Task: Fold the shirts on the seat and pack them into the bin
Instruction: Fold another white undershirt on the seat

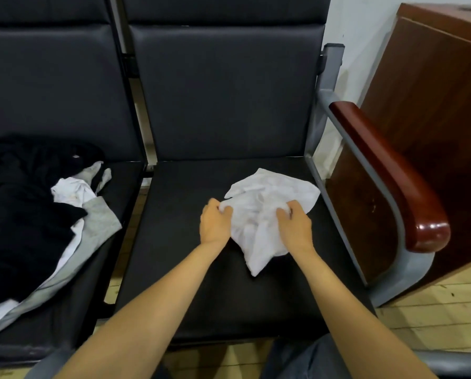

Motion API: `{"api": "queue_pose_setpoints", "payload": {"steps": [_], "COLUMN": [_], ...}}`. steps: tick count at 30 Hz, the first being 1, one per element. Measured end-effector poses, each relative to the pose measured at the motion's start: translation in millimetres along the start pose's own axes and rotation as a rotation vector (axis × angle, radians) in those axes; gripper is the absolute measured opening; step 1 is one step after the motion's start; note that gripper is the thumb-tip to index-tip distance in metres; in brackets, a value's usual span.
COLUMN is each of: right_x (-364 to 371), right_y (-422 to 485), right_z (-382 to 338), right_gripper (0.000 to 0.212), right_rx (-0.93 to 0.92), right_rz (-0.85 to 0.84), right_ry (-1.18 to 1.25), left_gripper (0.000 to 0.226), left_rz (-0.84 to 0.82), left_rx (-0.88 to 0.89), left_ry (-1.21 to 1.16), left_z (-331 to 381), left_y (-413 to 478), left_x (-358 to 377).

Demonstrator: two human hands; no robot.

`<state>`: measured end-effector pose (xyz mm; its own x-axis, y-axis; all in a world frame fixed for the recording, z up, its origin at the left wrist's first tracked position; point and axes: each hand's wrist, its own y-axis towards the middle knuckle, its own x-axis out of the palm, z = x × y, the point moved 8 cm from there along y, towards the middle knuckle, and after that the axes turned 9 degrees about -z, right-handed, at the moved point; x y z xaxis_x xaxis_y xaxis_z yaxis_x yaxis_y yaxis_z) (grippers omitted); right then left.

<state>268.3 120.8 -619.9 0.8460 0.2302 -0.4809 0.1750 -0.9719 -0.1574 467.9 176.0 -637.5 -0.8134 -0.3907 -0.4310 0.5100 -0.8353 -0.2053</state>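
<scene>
A knee in blue denim [305, 356] sits at the bottom edge, and 2 bare forearms reach out over the black seat [190, 269]. The left hand [215, 224] grips the white shirt [261, 212] at its near-left edge, fingers curled into the cloth. The right hand [294, 227] clutches a bunch of it on the right side.

The shirt lies crumpled on the right half of the seat. It is thin, soft fabric, creased all over, with 1 corner trailing toward the front edge and another fanned flatter toward the back. The seat pad under it is smooth, matte and leather-like.

On the next seat to the left is a heap of clothes [23, 228], black, grey and white pieces tangled together. To the right, a glossy reddish wooden armrest [387, 170] with a rounded end rides on a grey metal frame, above a pale plank floor [434, 310]. Farther back stand the padded black backrest [228, 91], a brown wooden cabinet [434, 91] and a white wall [365, 17].
</scene>
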Motion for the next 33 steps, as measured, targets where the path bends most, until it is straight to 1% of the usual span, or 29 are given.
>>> {"api": "queue_pose_setpoints", "payload": {"steps": [1, 2, 4, 5, 6, 7, 8, 9, 10, 11, 12, 13, 15, 16, 17, 18, 21, 23, 26, 28, 29, 30, 31, 33], "right_x": [-7, -15, -29, -33, -35, -34, -32, -28, -24, -19, -14, -9, 1, 6, 13, 22, 66, 92, 118, 128, 131, 131, 127, 108], "right_y": [-4, -8, -15, -18, -21, -27, -35, -43, -49, -53, -53, -49, -39, -34, -28, -22, -3, 7, 22, 29, 31, 33, 34, 40], "right_z": [-3, -4, 0, 5, 12, 22, 32, 40, 45, 45, 40, 29, 0, -15, -26, -35, -52, -60, -56, -51, -51, -52, -56, -66], "right_gripper": [0.013, 0.009, 0.01, 0.011, 0.014, 0.016, 0.018, 0.018, 0.014, 0.011, 0.014, 0.021, 0.042, 0.049, 0.05, 0.048, 0.041, 0.036, 0.04, 0.031, 0.026, 0.021, 0.015, 0.008], "right_rx": [-0.009, -0.014, 0.022, 0.076, 0.152, 0.234, 0.295, 0.33, 0.344, 0.333, 0.29, 0.213, 0.039, -0.036, -0.098, -0.144, -0.314, -0.406, -0.427, -0.449, -0.479, -0.505, -0.502, -0.423], "right_rz": [0.051, 0.089, 0.081, 0.018, -0.086, -0.217, -0.352, -0.477, -0.563, -0.602, -0.596, -0.545, -0.354, -0.26, -0.2, -0.186, -0.294, -0.334, -0.36, -0.413, -0.438, -0.469, -0.494, -0.485], "right_ry": [0.113, 0.175, 0.144, 0.039, -0.144, -0.355, -0.547, -0.689, -0.779, -0.825, -0.82, -0.771, -0.623, -0.561, -0.528, -0.523, -0.657, -0.74, -0.882, -1.011, -1.014, -0.921, -0.749, -0.39], "left_gripper": [0.01, 0.009, 0.012, 0.015, 0.02, 0.025, 0.032, 0.04, 0.054, 0.068, 0.076, 0.075, 0.061, 0.054, 0.049, 0.047, 0.043, 0.039, 0.043, 0.052, 0.055, 0.054, 0.05, 0.037], "left_rz": [0.028, 0.058, 0.106, 0.095, 0.029, -0.095, -0.257, -0.42, -0.538, -0.58, -0.537, -0.451, -0.303, -0.269, -0.25, -0.229, -0.102, -0.028, -0.013, -0.014, -0.005, 0.012, 0.033, 0.071], "left_rx": [0.027, 0.045, 0.063, 0.049, 0.004, -0.074, -0.167, -0.249, -0.297, -0.294, -0.251, -0.186, -0.083, -0.044, -0.01, 0.022, 0.076, 0.1, 0.12, 0.069, 0.032, 0.0, -0.025, -0.087], "left_ry": [-0.107, -0.174, -0.154, -0.083, 0.043, 0.228, 0.439, 0.62, 0.735, 0.787, 0.8, 0.79, 0.732, 0.701, 0.674, 0.649, 0.565, 0.531, 0.595, 0.651, 0.67, 0.687, 0.708, 0.751], "left_z": [2, 3, -2, -8, -16, -28, -42, -55, -65, -70, -68, -63, -52, -50, -48, -47, -49, -52, -55, -62, -65, -69, -72, -76], "left_y": [-5, -11, -24, -29, -34, -39, -47, -57, -65, -68, -65, -61, -51, -47, -45, -42, -32, -22, -7, 1, 5, 8, 11, 15], "left_x": [-19, -39, -79, -95, -104, -107, -106, -102, -98, -95, -93, -93, -88, -82, -75, -69, -70, -75, -76, -78, -81, -86, -91, -102]}}
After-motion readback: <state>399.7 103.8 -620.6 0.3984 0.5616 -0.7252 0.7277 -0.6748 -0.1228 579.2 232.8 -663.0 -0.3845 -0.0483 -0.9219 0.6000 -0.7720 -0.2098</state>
